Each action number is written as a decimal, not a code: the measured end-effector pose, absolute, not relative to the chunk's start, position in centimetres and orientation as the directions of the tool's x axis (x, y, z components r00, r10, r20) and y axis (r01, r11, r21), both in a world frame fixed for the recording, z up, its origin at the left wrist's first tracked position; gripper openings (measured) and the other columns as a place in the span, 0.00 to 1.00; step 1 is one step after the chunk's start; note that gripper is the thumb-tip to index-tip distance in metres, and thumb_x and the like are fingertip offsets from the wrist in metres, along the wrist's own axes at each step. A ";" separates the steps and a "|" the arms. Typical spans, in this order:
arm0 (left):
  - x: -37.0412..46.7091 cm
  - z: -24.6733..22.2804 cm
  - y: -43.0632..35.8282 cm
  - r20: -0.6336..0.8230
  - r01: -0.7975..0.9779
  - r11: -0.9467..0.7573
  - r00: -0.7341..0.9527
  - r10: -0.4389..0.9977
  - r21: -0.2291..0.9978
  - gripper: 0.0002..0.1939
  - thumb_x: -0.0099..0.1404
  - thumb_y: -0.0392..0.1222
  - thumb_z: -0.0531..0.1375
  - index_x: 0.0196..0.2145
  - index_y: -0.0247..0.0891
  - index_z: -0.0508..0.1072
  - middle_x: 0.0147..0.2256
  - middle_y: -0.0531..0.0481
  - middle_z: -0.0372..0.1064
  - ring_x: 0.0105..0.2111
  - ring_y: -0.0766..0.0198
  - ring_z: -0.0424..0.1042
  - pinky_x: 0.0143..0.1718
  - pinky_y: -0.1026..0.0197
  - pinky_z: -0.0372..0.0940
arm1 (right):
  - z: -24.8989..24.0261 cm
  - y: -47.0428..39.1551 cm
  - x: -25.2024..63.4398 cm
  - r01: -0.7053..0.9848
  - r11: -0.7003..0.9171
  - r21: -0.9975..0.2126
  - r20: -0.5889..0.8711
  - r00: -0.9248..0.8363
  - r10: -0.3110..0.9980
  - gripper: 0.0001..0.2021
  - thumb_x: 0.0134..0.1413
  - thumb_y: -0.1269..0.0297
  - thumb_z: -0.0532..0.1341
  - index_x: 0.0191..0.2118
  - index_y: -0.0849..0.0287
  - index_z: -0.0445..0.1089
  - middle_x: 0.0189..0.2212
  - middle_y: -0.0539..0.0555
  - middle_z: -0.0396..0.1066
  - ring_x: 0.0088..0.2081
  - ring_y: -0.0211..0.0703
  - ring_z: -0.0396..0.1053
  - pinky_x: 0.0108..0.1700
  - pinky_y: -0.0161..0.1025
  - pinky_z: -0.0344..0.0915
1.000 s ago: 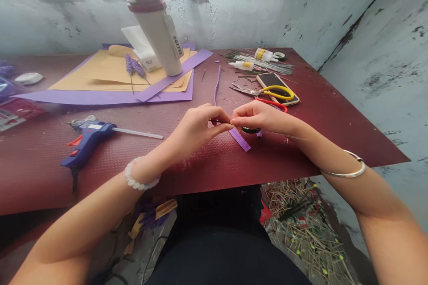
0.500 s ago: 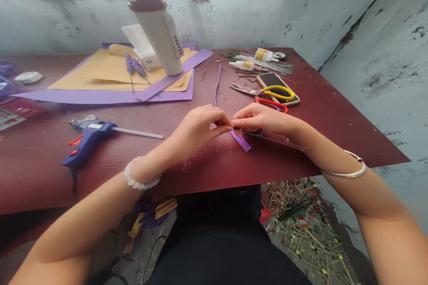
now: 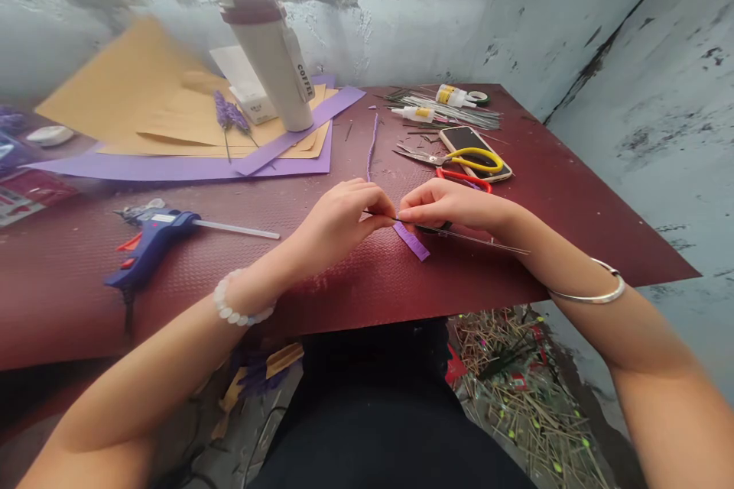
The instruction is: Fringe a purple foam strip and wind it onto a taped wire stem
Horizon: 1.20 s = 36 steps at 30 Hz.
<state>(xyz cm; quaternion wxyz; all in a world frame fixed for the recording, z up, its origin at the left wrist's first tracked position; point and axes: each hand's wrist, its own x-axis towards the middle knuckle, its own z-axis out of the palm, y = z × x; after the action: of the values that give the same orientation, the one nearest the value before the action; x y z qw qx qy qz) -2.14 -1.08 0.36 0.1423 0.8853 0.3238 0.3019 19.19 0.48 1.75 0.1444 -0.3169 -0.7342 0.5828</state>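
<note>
Head view: left hand (image 3: pixel 342 215) pinched thumb to fingers on the dark end of a thin wire (image 3: pixel 473 239); right hand (image 3: pixel 448 203) pinched just beside it, apparently on the same piece, contact partly hidden. The wire was held above the desk (image 3: pixel 321 286), its bare length passing below the right hand; a purple strip (image 3: pixel 411 241) lay near the fingertips. Judged: light pinches set close together suited so thin a piece; the free length needed clear room, lest it bend.

Bright top glare, soft left edge
</note>
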 end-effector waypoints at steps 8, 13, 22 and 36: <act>-2.1 0.2 -0.9 0.351 0.452 -0.696 0.632 0.691 0.557 0.07 0.68 0.38 0.57 0.35 0.36 0.76 0.33 0.51 0.77 0.32 0.67 0.72 0.35 0.65 0.64 | 1.6 0.2 19.0 0.296 0.158 -0.942 -0.118 -0.733 0.669 0.15 0.58 0.59 0.62 0.25 0.63 0.66 0.19 0.43 0.57 0.22 0.29 0.49 0.25 0.35 0.44; -2.0 0.4 -0.9 0.295 0.463 -0.668 0.646 0.704 0.582 0.11 0.68 0.41 0.56 0.32 0.36 0.76 0.30 0.51 0.78 0.30 0.66 0.73 0.34 0.65 0.64 | 1.4 0.4 19.0 0.310 0.162 -0.937 -0.124 -0.729 0.673 0.17 0.56 0.55 0.64 0.25 0.62 0.65 0.18 0.42 0.53 0.21 0.29 0.47 0.24 0.34 0.43; -2.0 0.7 -1.1 0.360 0.437 -0.660 0.589 0.723 0.611 0.08 0.65 0.41 0.60 0.32 0.38 0.78 0.31 0.51 0.78 0.31 0.66 0.73 0.34 0.64 0.65 | 1.1 0.7 19.4 0.218 0.064 -0.974 -0.130 -0.763 0.634 0.21 0.58 0.48 0.63 0.25 0.61 0.63 0.17 0.41 0.49 0.20 0.29 0.43 0.22 0.34 0.39; -2.1 0.9 -1.3 0.412 0.420 -0.678 0.564 0.716 0.603 0.05 0.64 0.39 0.63 0.31 0.38 0.78 0.31 0.51 0.77 0.31 0.66 0.73 0.35 0.64 0.65 | 1.7 0.1 19.1 0.228 0.053 -0.972 -0.138 -0.743 0.654 0.22 0.59 0.50 0.62 0.23 0.61 0.61 0.17 0.42 0.50 0.21 0.29 0.44 0.23 0.34 0.39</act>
<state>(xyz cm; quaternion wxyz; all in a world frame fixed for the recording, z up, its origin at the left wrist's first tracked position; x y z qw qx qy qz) -2.09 -1.29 0.92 0.2249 0.8552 0.3321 0.3284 19.10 0.14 1.69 0.1741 -0.3131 -0.7045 0.6127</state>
